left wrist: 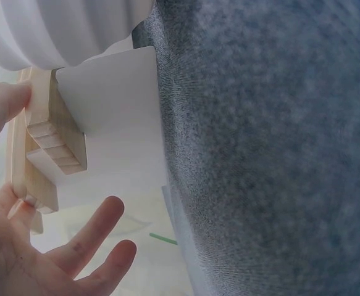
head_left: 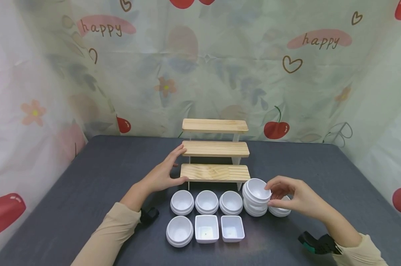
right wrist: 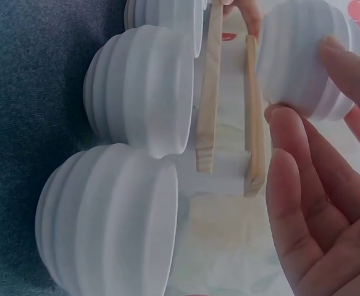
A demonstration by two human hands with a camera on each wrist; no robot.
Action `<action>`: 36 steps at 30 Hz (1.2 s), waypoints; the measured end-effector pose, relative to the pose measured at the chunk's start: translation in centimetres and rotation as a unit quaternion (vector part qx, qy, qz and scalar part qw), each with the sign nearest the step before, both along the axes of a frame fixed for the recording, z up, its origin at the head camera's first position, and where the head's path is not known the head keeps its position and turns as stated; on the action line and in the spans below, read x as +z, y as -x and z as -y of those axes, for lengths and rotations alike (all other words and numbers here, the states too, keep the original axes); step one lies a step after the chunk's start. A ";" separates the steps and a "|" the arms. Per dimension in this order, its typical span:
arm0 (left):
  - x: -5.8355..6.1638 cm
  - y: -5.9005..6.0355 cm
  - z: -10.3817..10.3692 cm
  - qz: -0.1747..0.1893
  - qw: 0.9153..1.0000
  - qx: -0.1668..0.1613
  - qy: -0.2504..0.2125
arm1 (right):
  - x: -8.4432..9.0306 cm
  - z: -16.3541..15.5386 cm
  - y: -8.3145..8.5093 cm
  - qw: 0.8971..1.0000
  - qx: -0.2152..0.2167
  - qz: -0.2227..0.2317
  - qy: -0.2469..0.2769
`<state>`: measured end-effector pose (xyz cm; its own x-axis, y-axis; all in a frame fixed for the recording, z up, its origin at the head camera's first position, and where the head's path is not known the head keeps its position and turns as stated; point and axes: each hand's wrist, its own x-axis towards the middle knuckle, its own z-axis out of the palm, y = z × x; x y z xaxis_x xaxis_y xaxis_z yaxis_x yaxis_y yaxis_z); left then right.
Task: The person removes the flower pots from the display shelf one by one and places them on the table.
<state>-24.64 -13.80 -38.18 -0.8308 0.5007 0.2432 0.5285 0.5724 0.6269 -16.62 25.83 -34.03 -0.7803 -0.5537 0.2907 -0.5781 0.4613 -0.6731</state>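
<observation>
My right hand [head_left: 295, 194] pinches a round, ridged white bowl [right wrist: 297, 58] between thumb and fingers. In the head view this bowl [head_left: 257, 189] overlaps another white bowl [head_left: 255, 211] below it, at the right part of the back row. My left hand [head_left: 162, 173] touches the left end of a three-step wooden display stand [head_left: 215, 172]. In the left wrist view, its thumb [left wrist: 13, 102] lies on the lowest board, fingertips meet the middle board, and two other fingers extend freely. Partly behind the right hand stands one more round bowl [head_left: 280, 211].
Round bowls [head_left: 182, 202] line up before the stand. The front row has a round bowl [head_left: 179, 231] and two square bowls [head_left: 207, 229]. All stand on a dark cloth-covered table [head_left: 120, 159]. A patterned curtain [head_left: 207, 81] surrounds it at back and sides.
</observation>
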 end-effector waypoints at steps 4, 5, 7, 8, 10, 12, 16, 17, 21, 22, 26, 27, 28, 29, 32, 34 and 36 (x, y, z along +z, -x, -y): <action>0.0 0.0 0.0 0.001 1.000 0.000 0.000 | -0.1 -0.3 -0.2 1.000 0.008 0.004 0.002; 0.0 0.0 0.0 0.001 1.000 -0.001 0.000 | -0.2 -0.3 -0.3 1.000 0.010 0.006 0.004; 0.0 0.0 0.0 0.000 1.000 -0.002 -0.001 | -0.3 -0.5 -0.4 1.000 0.016 0.008 0.007; 0.0 0.0 0.0 0.000 1.000 -0.002 -0.002 | -0.3 -0.6 -0.4 1.000 0.020 0.009 0.009; 0.0 0.0 0.0 -0.002 1.000 -0.003 -0.003 | -0.4 -0.7 -0.4 0.999 0.029 0.011 0.013; 0.0 0.0 0.0 -0.003 1.000 -0.003 -0.003 | -0.6 -0.8 -0.4 0.999 0.040 0.016 0.018; 0.0 0.0 0.0 -0.001 1.000 -0.002 -0.002 | -0.8 -0.9 -0.4 0.998 0.056 0.026 0.024; 0.0 0.0 0.0 -0.001 1.000 -0.002 -0.002 | -0.9 -0.9 -0.4 0.998 0.060 0.028 0.025; 0.1 -0.1 0.0 -0.001 1.000 -0.003 -0.004 | -1.1 -1.0 -0.5 0.997 0.070 0.029 0.025; 0.1 -0.1 -0.1 -0.002 1.000 -0.003 -0.005 | -1.1 -1.1 -0.5 0.997 0.070 0.027 0.024; 0.1 -0.2 -0.1 -0.013 1.000 -0.005 -0.010 | -1.2 -1.2 -0.6 0.997 0.068 0.021 0.019; 0.0 -0.2 -0.1 -0.021 1.000 -0.005 -0.008 | -1.2 -1.2 -0.6 0.997 0.068 0.021 0.018; 0.0 -0.2 -0.1 -0.024 1.000 -0.005 -0.008 | -1.3 -1.2 -0.6 0.997 0.068 0.022 0.017; -0.1 -0.2 -0.1 -0.027 1.000 -0.005 -0.007 | -1.3 -1.2 -0.6 0.997 0.068 0.023 0.017; 0.0 -0.2 -0.1 -0.023 1.000 -0.003 -0.006 | -1.3 -1.2 -0.7 0.997 0.070 0.027 0.016; 0.1 -0.2 -0.1 -0.014 1.000 -0.004 -0.007 | -1.4 -1.2 -0.8 0.997 0.074 0.026 0.015; 0.2 -0.3 -0.1 -0.007 1.000 -0.001 -0.004 | -1.4 -1.3 -0.8 0.996 0.078 0.027 0.014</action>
